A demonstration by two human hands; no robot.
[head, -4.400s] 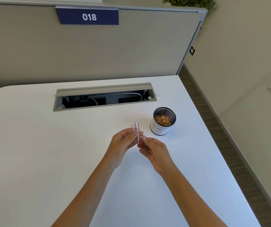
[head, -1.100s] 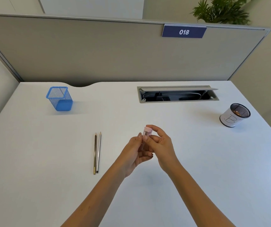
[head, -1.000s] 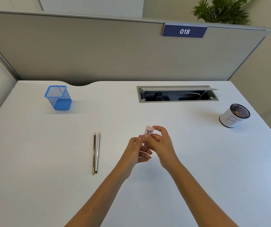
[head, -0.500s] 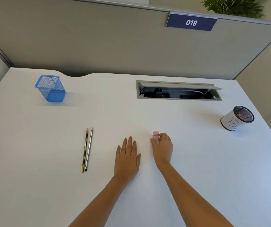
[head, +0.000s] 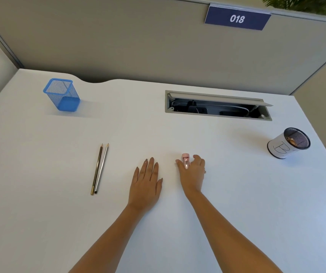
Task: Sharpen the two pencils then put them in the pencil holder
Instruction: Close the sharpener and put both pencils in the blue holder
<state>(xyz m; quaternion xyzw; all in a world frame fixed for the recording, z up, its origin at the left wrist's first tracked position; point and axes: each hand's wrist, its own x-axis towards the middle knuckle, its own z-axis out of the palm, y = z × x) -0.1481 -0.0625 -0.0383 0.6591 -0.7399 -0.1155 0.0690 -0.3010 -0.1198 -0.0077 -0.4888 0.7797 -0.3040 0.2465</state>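
Note:
Two pencils [head: 99, 168] lie side by side on the white desk [head: 39, 194], tips pointing away from me, left of my hands. The blue mesh pencil holder [head: 62, 95] stands upright at the far left and looks empty. My left hand [head: 146, 182] rests flat on the desk, fingers apart, holding nothing. To its right, my right hand [head: 192, 172] is down on the desk with thumb and fingers around a small pink sharpener [head: 185, 160], which stands on the surface.
A white cup with a black mesh rim [head: 288, 143] holds pencil shavings at the far right. An open cable hatch [head: 217, 105] is set into the desk at the back. A grey partition stands behind, and the desk's right edge drops to the floor.
A second ago both hands held the sharpener above the desk. My left hand let go and now lies flat; my right hand lowered the sharpener onto the desk.

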